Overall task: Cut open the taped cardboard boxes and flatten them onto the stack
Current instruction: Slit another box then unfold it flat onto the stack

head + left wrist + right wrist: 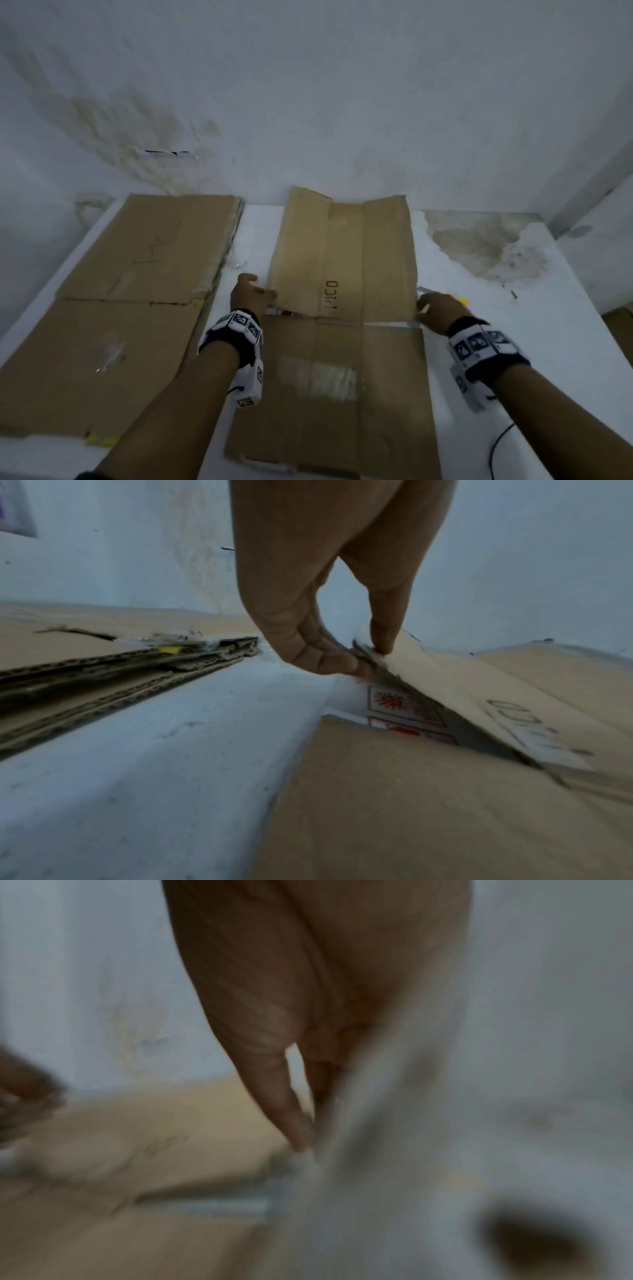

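Observation:
A cut-open cardboard box (325, 394) lies flat in the middle of the white table. Its far flap (342, 253), marked with black letters, is raised a little off the table. My left hand (255, 291) pinches the flap's left corner (394, 653), thumb on top and fingers (329, 661) beneath. My right hand (433, 308) is curled at the flap's right corner; the right wrist view is blurred and shows thumb and fingers (298, 1123) closed on a pale edge. The stack of flattened cardboard (137, 274) lies to the left, its layered edges (103, 674) showing. A yellow-handled cutter (460, 300) lies just behind the right hand.
The white table (246, 240) runs up to a stained wall. Its far right surface has a peeled, dirty patch (486, 246). A printed red-and-white label (404, 710) shows under the lifted flap. A black cable (500, 442) trails near my right forearm.

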